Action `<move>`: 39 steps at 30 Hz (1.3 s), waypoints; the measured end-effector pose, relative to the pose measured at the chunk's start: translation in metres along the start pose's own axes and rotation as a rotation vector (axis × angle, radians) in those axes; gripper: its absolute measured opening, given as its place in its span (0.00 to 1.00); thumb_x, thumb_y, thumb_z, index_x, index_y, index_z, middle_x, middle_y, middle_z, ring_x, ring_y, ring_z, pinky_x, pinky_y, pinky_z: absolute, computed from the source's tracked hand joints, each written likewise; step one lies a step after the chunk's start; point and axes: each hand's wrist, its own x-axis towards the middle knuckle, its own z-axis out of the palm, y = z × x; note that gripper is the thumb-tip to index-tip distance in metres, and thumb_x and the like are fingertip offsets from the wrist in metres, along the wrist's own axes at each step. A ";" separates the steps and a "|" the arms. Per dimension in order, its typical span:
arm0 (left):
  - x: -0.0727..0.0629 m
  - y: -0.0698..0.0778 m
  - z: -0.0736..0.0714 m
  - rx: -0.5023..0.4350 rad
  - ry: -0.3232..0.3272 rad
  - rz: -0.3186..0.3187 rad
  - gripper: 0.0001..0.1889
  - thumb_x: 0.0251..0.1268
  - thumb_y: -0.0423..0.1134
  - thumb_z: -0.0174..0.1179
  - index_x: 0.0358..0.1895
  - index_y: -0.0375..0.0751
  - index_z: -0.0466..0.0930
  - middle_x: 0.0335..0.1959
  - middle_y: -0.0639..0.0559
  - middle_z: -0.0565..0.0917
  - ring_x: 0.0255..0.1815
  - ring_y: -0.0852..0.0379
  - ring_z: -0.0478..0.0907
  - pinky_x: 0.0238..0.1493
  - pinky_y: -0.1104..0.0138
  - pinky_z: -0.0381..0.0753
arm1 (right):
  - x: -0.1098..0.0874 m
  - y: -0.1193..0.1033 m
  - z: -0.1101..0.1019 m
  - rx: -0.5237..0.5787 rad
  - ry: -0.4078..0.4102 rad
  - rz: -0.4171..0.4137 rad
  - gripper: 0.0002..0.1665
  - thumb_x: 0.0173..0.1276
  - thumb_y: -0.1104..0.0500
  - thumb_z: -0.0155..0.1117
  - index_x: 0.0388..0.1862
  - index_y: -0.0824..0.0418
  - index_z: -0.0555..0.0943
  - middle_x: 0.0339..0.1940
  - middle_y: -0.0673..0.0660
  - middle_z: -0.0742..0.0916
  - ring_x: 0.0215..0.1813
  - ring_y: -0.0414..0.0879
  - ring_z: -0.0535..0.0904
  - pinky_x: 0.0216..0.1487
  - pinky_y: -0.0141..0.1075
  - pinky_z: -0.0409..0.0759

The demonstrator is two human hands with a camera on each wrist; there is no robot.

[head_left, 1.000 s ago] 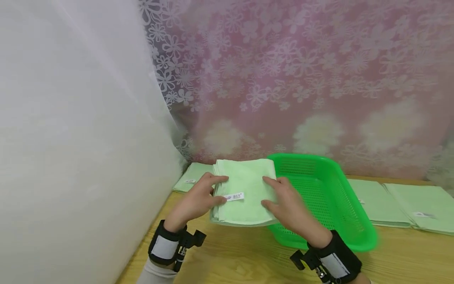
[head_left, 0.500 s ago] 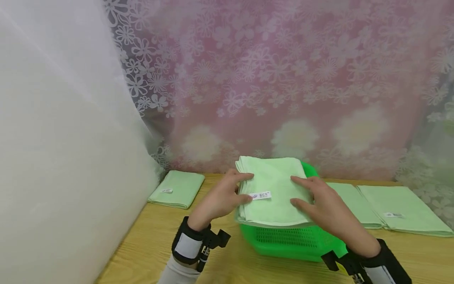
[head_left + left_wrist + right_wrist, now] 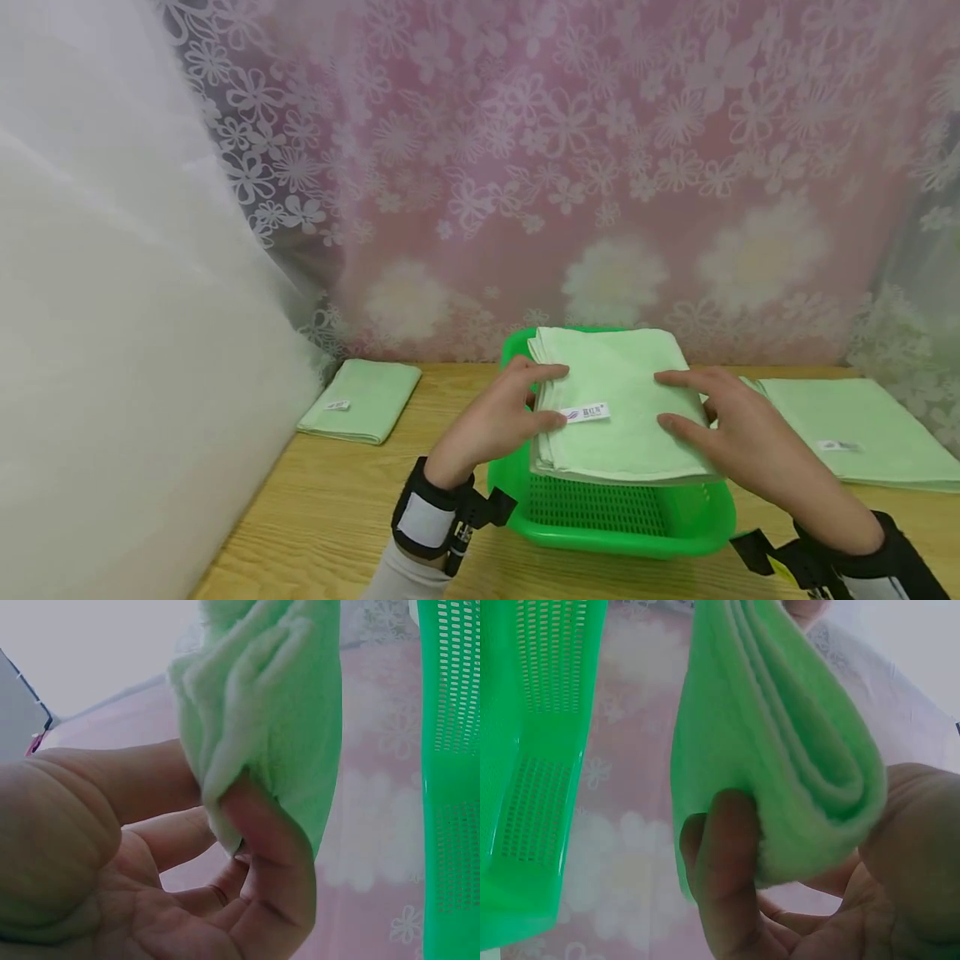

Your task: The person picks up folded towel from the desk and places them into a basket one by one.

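A folded light green towel [image 3: 611, 375] with a white label is held level over the green plastic basket [image 3: 600, 537]. My left hand [image 3: 498, 408] pinches its left edge, thumb on top beside the label and fingers curled underneath. The right hand [image 3: 738, 425] grips the opposite edge the same way. In the left wrist view the towel's loose layered edges [image 3: 255, 697] lie between thumb and fingers. The right wrist view shows the rounded fold [image 3: 810, 772] pinched by that hand. The towel hides much of the basket's inside; its slotted floor shows in front.
Another folded green towel [image 3: 363, 400] lies on the wooden table [image 3: 300, 517] at the left, near the white sheet [image 3: 135, 333]. More folded green towels [image 3: 862, 425] lie at the right, partly behind the right hand. A floral curtain [image 3: 570, 183] hangs along the back.
Both hands have carried the towel from left of the basket to over it. The head view has turned, so the basket and the left towel sit further left in frame.
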 end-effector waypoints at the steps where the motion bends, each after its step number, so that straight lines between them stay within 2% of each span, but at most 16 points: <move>1: 0.000 0.001 0.000 -0.005 -0.002 -0.001 0.29 0.69 0.34 0.64 0.72 0.48 0.71 0.50 0.48 0.67 0.42 0.51 0.69 0.35 0.67 0.73 | 0.000 0.001 -0.001 -0.001 0.002 -0.001 0.30 0.69 0.49 0.68 0.68 0.57 0.76 0.59 0.62 0.78 0.35 0.47 0.69 0.28 0.36 0.66; 12: -0.004 0.001 0.000 0.024 -0.024 0.028 0.30 0.68 0.34 0.64 0.72 0.46 0.70 0.47 0.49 0.67 0.44 0.52 0.69 0.36 0.68 0.74 | -0.002 0.002 -0.001 0.003 0.024 -0.011 0.28 0.69 0.51 0.69 0.66 0.55 0.77 0.57 0.60 0.78 0.32 0.44 0.68 0.27 0.34 0.65; 20: -0.004 -0.005 0.003 0.065 -0.033 0.002 0.30 0.67 0.36 0.66 0.72 0.48 0.70 0.46 0.50 0.67 0.42 0.54 0.68 0.35 0.69 0.72 | -0.001 0.004 0.011 -0.008 0.031 -0.024 0.26 0.66 0.57 0.71 0.63 0.57 0.79 0.43 0.56 0.77 0.32 0.44 0.66 0.26 0.34 0.63; 26: -0.006 -0.012 0.007 0.114 -0.036 -0.021 0.30 0.66 0.38 0.68 0.71 0.48 0.72 0.44 0.50 0.67 0.40 0.55 0.68 0.35 0.69 0.71 | -0.005 0.007 0.018 -0.002 0.032 -0.040 0.25 0.65 0.56 0.72 0.61 0.55 0.80 0.47 0.55 0.78 0.31 0.40 0.66 0.27 0.33 0.63; 31: -0.006 -0.020 0.010 0.152 -0.068 -0.039 0.32 0.64 0.39 0.69 0.72 0.47 0.71 0.43 0.50 0.65 0.37 0.56 0.66 0.32 0.70 0.67 | -0.007 0.013 0.030 0.004 -0.010 -0.048 0.25 0.65 0.57 0.73 0.61 0.53 0.80 0.46 0.54 0.77 0.31 0.38 0.65 0.27 0.32 0.64; 39: -0.003 -0.035 0.018 0.180 -0.124 -0.075 0.31 0.64 0.37 0.69 0.71 0.44 0.72 0.46 0.51 0.68 0.37 0.58 0.68 0.33 0.71 0.71 | -0.003 0.022 0.044 -0.002 -0.095 -0.063 0.28 0.61 0.60 0.74 0.62 0.57 0.80 0.48 0.55 0.78 0.30 0.37 0.65 0.27 0.31 0.66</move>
